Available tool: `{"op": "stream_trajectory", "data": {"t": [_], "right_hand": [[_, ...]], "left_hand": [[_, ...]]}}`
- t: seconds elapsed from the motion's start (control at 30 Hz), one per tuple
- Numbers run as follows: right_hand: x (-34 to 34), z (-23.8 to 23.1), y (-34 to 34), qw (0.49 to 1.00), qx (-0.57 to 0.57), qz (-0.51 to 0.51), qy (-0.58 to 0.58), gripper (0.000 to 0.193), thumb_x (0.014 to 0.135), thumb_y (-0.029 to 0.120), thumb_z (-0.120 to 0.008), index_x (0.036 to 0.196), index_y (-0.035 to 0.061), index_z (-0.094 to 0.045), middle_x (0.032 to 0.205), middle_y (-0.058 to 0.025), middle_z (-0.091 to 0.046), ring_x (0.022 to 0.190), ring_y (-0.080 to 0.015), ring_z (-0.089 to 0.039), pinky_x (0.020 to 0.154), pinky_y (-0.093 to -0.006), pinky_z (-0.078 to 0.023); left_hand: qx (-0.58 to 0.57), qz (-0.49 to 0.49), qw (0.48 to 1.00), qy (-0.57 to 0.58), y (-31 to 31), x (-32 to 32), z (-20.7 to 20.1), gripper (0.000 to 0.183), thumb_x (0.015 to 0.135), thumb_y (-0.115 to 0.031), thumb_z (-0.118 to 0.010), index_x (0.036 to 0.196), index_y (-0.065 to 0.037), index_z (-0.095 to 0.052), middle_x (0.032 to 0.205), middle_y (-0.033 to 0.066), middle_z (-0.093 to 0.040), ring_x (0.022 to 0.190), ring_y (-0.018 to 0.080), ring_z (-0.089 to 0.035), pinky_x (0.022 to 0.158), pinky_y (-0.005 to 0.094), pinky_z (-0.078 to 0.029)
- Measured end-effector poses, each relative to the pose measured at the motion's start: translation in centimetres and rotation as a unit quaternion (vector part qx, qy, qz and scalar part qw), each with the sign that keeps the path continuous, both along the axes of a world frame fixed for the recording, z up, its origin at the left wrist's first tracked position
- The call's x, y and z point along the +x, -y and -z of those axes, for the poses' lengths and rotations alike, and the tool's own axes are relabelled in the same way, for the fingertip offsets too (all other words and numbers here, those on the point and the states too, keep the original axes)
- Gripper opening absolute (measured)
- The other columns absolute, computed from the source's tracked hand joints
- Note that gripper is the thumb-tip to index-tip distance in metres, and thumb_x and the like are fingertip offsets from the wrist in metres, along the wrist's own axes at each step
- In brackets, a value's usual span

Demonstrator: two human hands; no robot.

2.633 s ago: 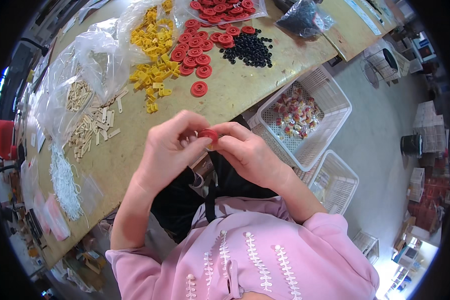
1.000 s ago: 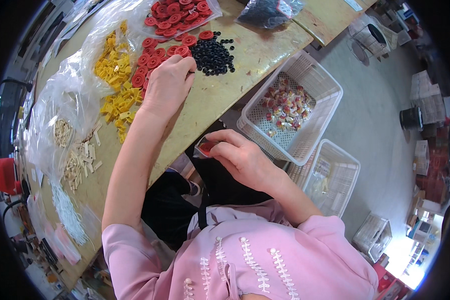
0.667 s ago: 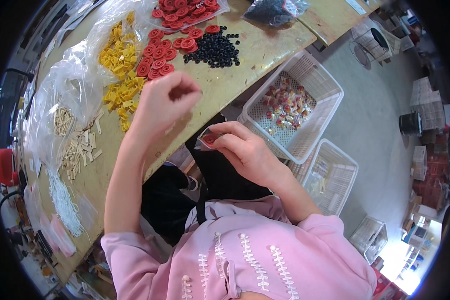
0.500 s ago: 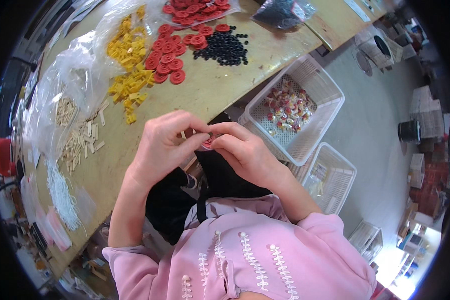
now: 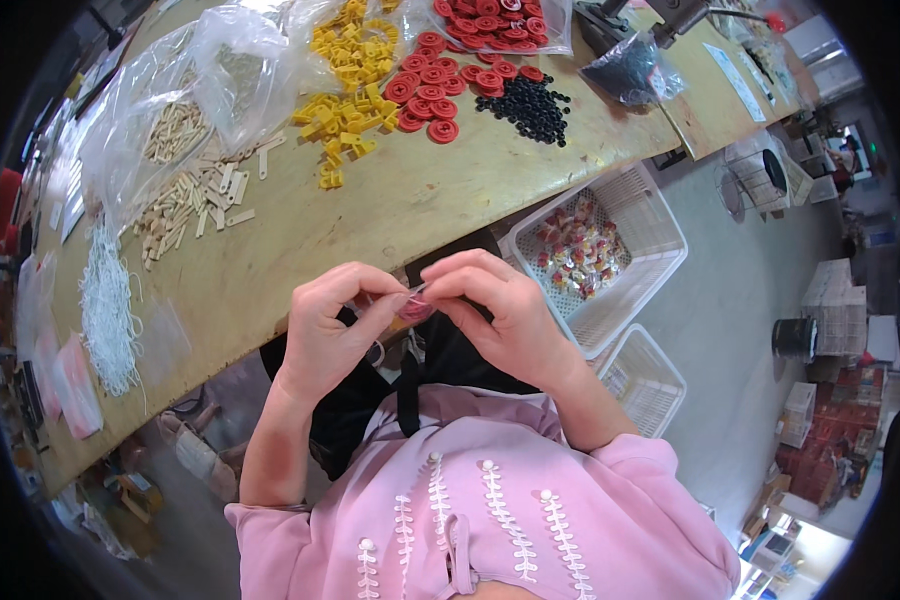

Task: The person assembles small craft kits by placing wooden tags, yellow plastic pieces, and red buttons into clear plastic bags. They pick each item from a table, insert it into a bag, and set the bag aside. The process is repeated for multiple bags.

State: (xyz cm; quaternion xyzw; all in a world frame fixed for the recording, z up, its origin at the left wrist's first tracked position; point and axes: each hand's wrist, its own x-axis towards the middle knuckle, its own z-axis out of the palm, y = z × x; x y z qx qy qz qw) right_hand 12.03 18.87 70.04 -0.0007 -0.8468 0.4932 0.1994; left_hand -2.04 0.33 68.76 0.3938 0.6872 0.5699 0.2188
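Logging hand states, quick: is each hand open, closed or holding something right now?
Left hand: closed, pinching a small clear bag with red inside.
Right hand: closed, pinching the same bag.

Fairly bright, even light covers the bench [image 5: 250, 290], with highlights on the clear plastic bag [image 5: 235, 60]; shadow lies beneath. White glare burns out the lower right, beside the grey floor [image 5: 710, 330]. Both the left hand [image 5: 335, 320] and right hand [image 5: 505, 310] look crisp, the reddish piece [image 5: 416, 309] between them indistinct. Fisheye distortion bows the bench's edge; black vignetting surrounds everything.
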Motion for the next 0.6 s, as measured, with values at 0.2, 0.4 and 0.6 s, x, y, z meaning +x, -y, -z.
{"op": "stream_trajectory", "data": {"t": [0.2, 0.4, 0.6], "right_hand": [[-0.7, 0.9, 1.8, 0.958, -0.275, 0.033, 0.079, 0.014, 0.098, 0.001, -0.074, 0.111, -0.0009, -0.071, 0.102, -0.0079, -0.075, 0.098, -0.0118, -0.072, 0.091, -0.0286, -0.058], [-1.1, 0.6, 3.0, 0.954, -0.270, 0.023, 0.125, 0.009, 0.097, 0.002, -0.073, 0.106, -0.0004, -0.072, 0.096, -0.0062, -0.076, 0.097, -0.0088, -0.071, 0.089, -0.0275, -0.057], [-1.6, 0.1, 5.1, 0.997, -0.031, 0.051, 0.042, 0.011, 0.091, 0.001, -0.075, 0.102, 0.0039, -0.073, 0.092, -0.0096, -0.076, 0.091, -0.0259, -0.073, 0.085, -0.0349, -0.056]], "left_hand": [[0.124, -0.066, 0.963, 0.231, 2.2, 1.3, 0.7, 0.004, 0.102, 0.002, -0.068, 0.105, 0.002, -0.071, 0.093, -0.0011, -0.072, 0.080, 0.0025, -0.063, 0.071, 0.0194, -0.051], [0.089, -0.127, 0.979, 0.133, 3.5, 1.9, 1.3, 0.006, 0.093, 0.004, -0.073, 0.097, 0.000, -0.073, 0.087, 0.0013, -0.072, 0.077, 0.0063, -0.065, 0.069, 0.0232, -0.052], [0.025, -0.150, 0.974, -0.166, 2.4, 2.5, -0.4, 0.016, 0.076, 0.002, -0.082, 0.085, -0.005, -0.072, 0.077, 0.0066, -0.067, 0.071, 0.0247, -0.064, 0.065, 0.0358, -0.052]]}}
